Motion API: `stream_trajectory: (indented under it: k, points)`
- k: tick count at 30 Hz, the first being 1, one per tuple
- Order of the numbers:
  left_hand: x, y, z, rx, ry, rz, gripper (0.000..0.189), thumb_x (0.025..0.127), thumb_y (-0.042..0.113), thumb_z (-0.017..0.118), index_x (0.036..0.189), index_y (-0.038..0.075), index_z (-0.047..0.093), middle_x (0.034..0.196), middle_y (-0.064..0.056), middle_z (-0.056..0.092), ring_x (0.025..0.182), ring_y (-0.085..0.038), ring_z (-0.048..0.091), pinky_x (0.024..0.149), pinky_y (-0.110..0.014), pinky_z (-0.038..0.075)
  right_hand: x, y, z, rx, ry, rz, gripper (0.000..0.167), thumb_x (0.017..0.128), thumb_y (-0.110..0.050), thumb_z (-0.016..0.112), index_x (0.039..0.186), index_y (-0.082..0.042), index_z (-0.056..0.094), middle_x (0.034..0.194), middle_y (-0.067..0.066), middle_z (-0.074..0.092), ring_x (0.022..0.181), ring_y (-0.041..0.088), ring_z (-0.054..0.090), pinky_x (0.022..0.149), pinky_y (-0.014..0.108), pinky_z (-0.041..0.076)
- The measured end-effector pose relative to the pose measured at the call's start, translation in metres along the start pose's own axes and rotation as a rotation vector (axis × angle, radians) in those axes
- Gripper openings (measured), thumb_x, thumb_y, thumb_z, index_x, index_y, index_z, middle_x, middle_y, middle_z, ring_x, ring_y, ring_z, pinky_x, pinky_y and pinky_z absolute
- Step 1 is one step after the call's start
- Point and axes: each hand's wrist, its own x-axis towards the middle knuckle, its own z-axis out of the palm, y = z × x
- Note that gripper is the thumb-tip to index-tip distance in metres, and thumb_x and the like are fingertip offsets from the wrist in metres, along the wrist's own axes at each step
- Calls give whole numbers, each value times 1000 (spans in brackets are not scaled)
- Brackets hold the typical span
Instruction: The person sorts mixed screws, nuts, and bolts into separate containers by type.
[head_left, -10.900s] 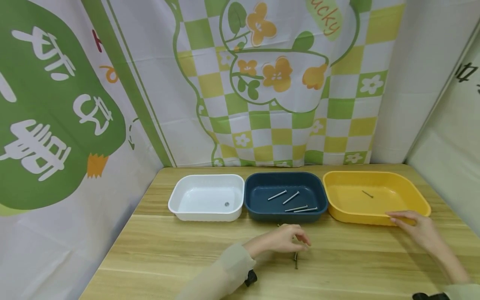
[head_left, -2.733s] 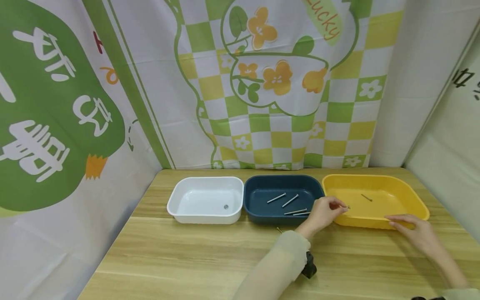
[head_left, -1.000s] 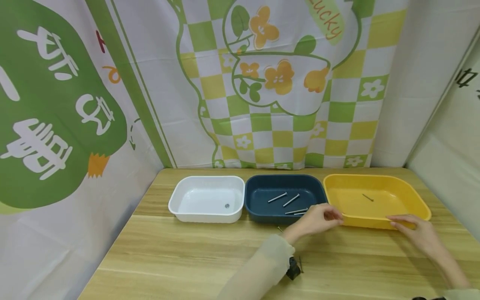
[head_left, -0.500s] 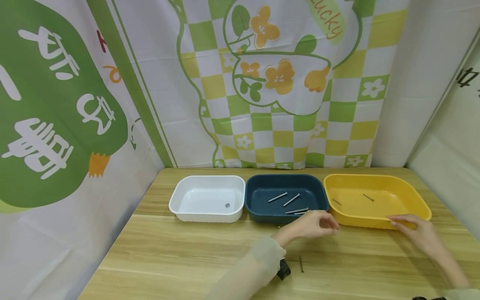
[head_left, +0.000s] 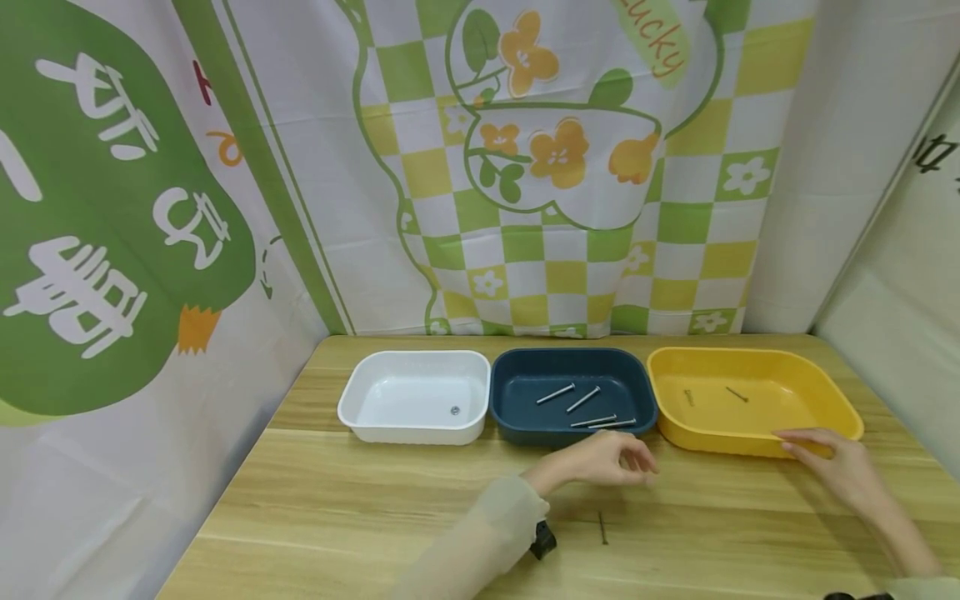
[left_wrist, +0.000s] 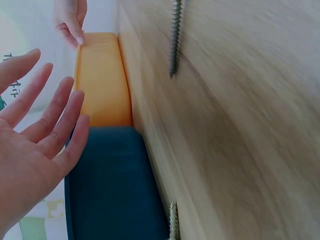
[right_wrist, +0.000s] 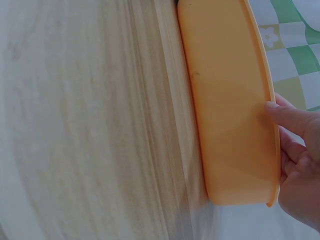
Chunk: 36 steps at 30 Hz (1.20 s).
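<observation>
My left hand (head_left: pixel 603 458) hovers above the table in front of the navy tray (head_left: pixel 517 429), its fingers loosely spread with nothing held. A dark screw (head_left: pixel 603 528) lies on the wood just below it. In the left wrist view, a second screw (left_wrist: pixel 173 220) lies beside the navy tray; the hand hides it in the head view. My right hand (head_left: pixel 836 458) pinches the front rim of the yellow tray (head_left: pixel 720 440) between thumb and fingers. Inside that tray lie a thin screw (head_left: pixel 737 394) and another, blurred screw (head_left: pixel 689 397) near its left side.
Several silver bolts (head_left: pixel 583 400) lie in the navy tray. To its left, the white tray (head_left: pixel 412 434) has a small nut (head_left: pixel 454 410) in it. The trays stand side by side along the back of the wooden table (head_left: pixel 315 500), before a patterned cloth (head_left: pixel 562 275).
My left hand has let a screw go into the yellow tray and drawn back left and toward me. That screw has turned in the tray. The right hand keeps its hold on the rim.
</observation>
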Motion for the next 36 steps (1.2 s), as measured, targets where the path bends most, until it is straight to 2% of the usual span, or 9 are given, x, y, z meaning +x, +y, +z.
stream_trajectory:
  k: [6,15,23,29,36]
  points:
    - [-7,-1,-3,10,-52,10,21,82,17,63,102,11,63,96,4,62,77,8,52,69,-6,40,1,-1,-1,3,-2,-5,12,81,-9,63,91,-14,70,89,-42,44,88,-29,31,70,-4,21]
    - [-16,-4,-6,-5,-109,-8,23,80,16,65,103,10,63,97,5,62,77,6,52,66,-5,39,3,-1,-2,-5,-9,-10,13,81,-9,63,91,-15,70,90,-41,44,89,-29,30,69,-3,21]
    - [-23,-12,-3,-32,-198,-20,24,80,8,64,104,10,62,98,5,63,78,6,52,69,-5,39,2,-2,-2,-13,-19,10,12,82,-11,63,92,-14,70,90,-41,42,88,-29,29,68,-2,22]
    - [-25,-14,-2,-37,-238,-32,26,77,6,67,102,9,63,96,4,64,77,3,54,69,-6,40,1,-2,-2,-12,-25,4,13,82,-11,62,93,-10,69,90,-42,43,88,-29,30,69,-3,22]
    - [-28,-16,0,-62,-291,-34,28,75,5,69,102,6,62,96,1,64,77,2,55,70,-6,40,1,-2,-2,0,-24,1,13,82,-10,62,92,-12,69,91,-41,43,89,-29,30,70,-3,21]
